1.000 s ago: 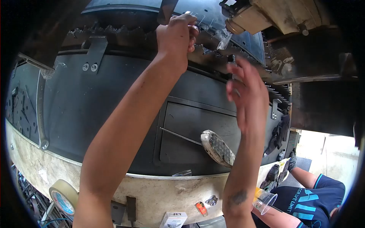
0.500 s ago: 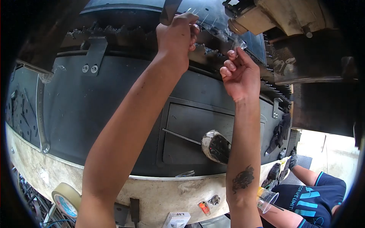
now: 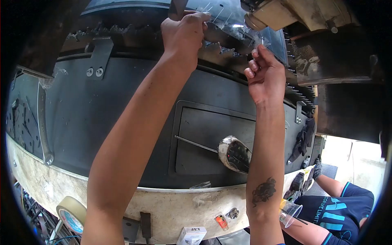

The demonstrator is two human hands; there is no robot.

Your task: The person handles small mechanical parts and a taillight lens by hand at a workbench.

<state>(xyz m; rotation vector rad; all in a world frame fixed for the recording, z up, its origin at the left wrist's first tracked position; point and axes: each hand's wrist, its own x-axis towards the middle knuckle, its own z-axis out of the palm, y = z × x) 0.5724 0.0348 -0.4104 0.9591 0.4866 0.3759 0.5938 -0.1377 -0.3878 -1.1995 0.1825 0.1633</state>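
Note:
My left hand (image 3: 183,36) is at the top centre beside a dark metal bar (image 3: 178,9). Its fingers are curled, and whatever they hold is hidden. My right hand (image 3: 267,75) is to its right, palm turned up. Thumb and forefinger pinch a crinkled bit of clear plastic film (image 3: 261,40), and the other fingers are bent. Beyond both hands lies a blue-grey metal sheet (image 3: 277,45) with thin pale strands across it. A jagged, torn-looking strip (image 3: 134,32) runs along the near side of the sheet.
Below my arms is a dark panel (image 3: 122,98) with a bolted bracket (image 3: 102,57). A round mirror-like piece on a rod (image 3: 234,155) rests there. Along the pale ledge (image 3: 171,200) are a tape roll (image 3: 71,214), an orange lighter (image 3: 221,222) and a box (image 3: 192,235). A co-worker (image 3: 330,212) is at right.
My left hand has shifted slightly left, and my right hand slightly right with the clear film, so they are farther apart. The left fingers are more hidden now.

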